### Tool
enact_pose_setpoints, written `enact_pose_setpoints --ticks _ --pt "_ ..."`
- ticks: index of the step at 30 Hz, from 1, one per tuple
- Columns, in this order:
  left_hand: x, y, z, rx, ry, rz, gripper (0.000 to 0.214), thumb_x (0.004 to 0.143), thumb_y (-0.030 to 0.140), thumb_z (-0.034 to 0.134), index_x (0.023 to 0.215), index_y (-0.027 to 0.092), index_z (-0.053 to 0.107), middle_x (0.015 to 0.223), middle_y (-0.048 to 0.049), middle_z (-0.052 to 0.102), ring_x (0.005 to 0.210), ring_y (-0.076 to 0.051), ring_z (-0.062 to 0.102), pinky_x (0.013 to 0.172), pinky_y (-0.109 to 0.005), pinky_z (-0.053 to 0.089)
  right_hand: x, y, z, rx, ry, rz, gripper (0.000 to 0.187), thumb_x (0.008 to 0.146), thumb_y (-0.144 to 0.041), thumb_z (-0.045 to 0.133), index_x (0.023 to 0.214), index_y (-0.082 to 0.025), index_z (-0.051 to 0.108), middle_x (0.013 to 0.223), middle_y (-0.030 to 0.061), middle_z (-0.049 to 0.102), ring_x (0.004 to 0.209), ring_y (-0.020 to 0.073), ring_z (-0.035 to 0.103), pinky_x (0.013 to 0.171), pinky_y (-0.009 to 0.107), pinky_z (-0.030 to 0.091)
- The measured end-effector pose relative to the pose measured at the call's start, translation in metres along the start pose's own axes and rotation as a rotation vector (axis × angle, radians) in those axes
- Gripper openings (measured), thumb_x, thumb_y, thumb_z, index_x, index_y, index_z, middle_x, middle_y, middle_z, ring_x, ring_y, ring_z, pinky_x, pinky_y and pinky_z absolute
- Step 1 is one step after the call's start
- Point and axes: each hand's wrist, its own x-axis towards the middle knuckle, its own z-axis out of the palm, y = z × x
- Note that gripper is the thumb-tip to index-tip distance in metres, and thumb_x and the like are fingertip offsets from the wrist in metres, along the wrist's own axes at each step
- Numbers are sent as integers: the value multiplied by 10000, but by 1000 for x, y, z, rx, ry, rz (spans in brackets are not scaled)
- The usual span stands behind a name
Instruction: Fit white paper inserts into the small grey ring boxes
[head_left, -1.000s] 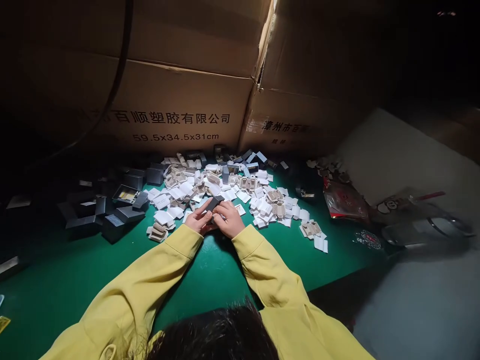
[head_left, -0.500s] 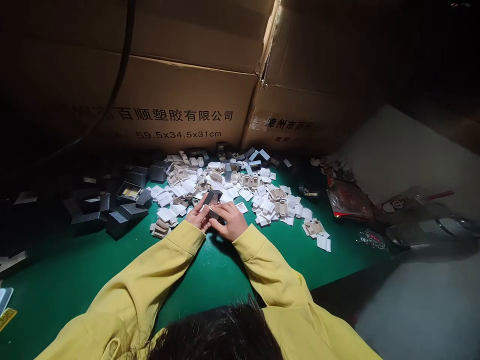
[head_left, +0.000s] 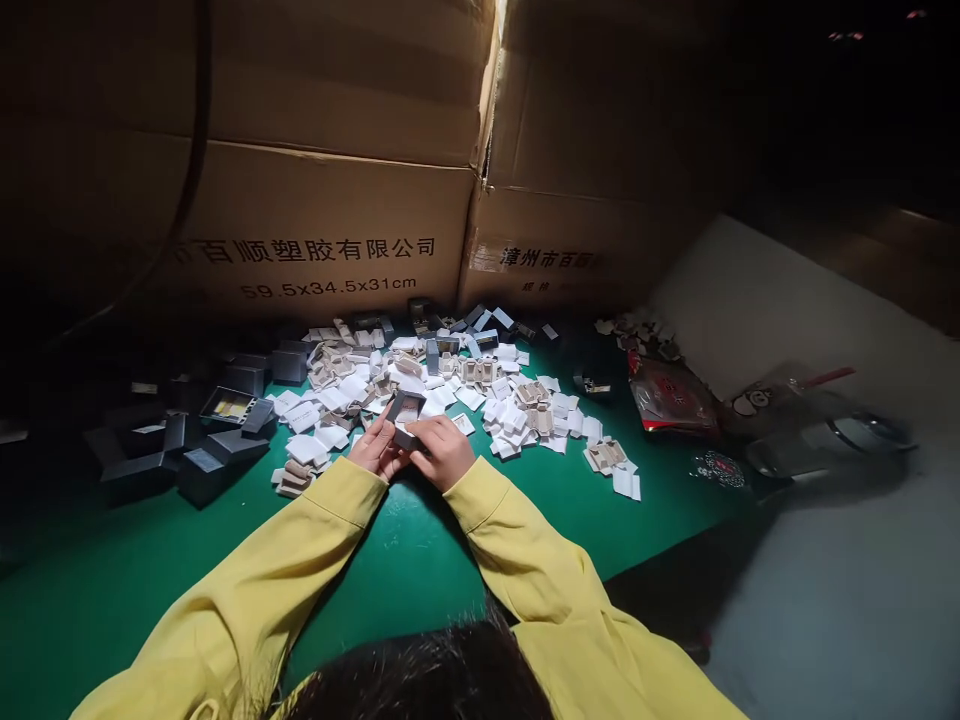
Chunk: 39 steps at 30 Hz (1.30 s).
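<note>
Between both hands is a small dark box (head_left: 406, 410), its open side facing up and showing a pale lining inside. My left hand (head_left: 376, 452) grips it from the left and below, fingers wrapped round its side. At the right, my right hand (head_left: 442, 447) closes on the near right edge of the same box, with some fingertips hidden. Just beyond the hands spreads a heap of white and grey-brown folded card inserts (head_left: 517, 415). Several dark boxes (head_left: 206, 470) lie to the left, one of them open (head_left: 229, 405) with a yellowish inside.
Large cardboard cartons (head_left: 322, 210) stand along the back of the green table (head_left: 405, 560). On the right lie a red plastic packet (head_left: 671, 392), a clear bottle (head_left: 817, 445) on its side and a small patterned piece (head_left: 718, 468). A dark cable (head_left: 196, 150) hangs at the upper left.
The box in my hands has turned, and its pale inside now shows more. The whole scene has shifted left in view as the head turned right.
</note>
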Motion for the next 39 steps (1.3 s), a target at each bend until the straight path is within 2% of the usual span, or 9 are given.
enact_pose_setpoints --ticks 7,12,16,19,22,26,29,32,39 --pt "3 -2 -12 82 -79 -1 588 894 286 670 1439 301 448 915 6 690 638 -64 618 603 -181 576 2 -2 -6 44 -149 75 275 825 -232 656 1095 -203 702 1016 97 733 1017 243 608 922 385 517" --pt "3 1 -10 99 -127 66 675 851 344 716 1459 341 422 1136 -42 709 962 -153 690 755 -268 602 9 5 -21 293 -177 54 227 890 -324 638 1081 -229 715 1121 84 736 1097 219 631 981 383 496" --pt "3 -1 -7 133 -150 152 795 763 421 792 1466 332 432 1227 -73 688 1135 -218 650 901 -354 576 14 4 -28 383 22 324 188 903 -271 588 865 -205 759 931 67 745 960 199 643 914 359 501" --pt "2 -7 -6 279 -142 274 868 682 473 839 1448 276 483 1262 -92 673 1252 -285 581 974 -384 542 15 1 -26 542 21 569 126 795 -270 680 742 -177 748 762 37 688 731 160 593 717 303 502" --pt "1 -14 -6 463 -133 476 662 695 445 832 1294 227 651 1306 -94 651 1375 -304 463 1089 -397 461 17 0 -23 771 -31 684 131 692 -299 740 682 -169 723 663 -2 626 646 131 539 643 274 465" --pt "-2 -13 -9 608 -225 623 414 754 398 789 1150 288 742 1344 -91 627 1390 -292 455 1172 -457 370 18 -3 -22 961 -28 821 111 587 -247 693 668 -173 702 559 -45 534 499 97 443 483 241 379" --pt "-5 -9 -10 737 -246 655 374 757 355 785 1124 293 751 1360 -94 619 1363 -310 486 1198 -512 304 17 -5 -19 1003 -34 869 117 570 -225 648 671 -184 691 492 -69 454 414 85 371 400 233 310" --pt "-7 -7 -8 743 -209 671 326 771 350 768 1088 272 757 1382 -106 603 1356 -314 492 1195 -527 291 16 -5 -15 1048 -47 885 97 594 -242 678 679 -195 686 463 -75 422 411 93 386 390 228 316" --pt "-7 -5 -5 685 -158 629 295 744 275 784 1039 263 774 1366 -121 608 1362 -319 481 1185 -484 323 15 -1 -15 1222 -135 889 312 652 -459 755 776 -183 682 687 14 624 618 135 566 449 218 449"
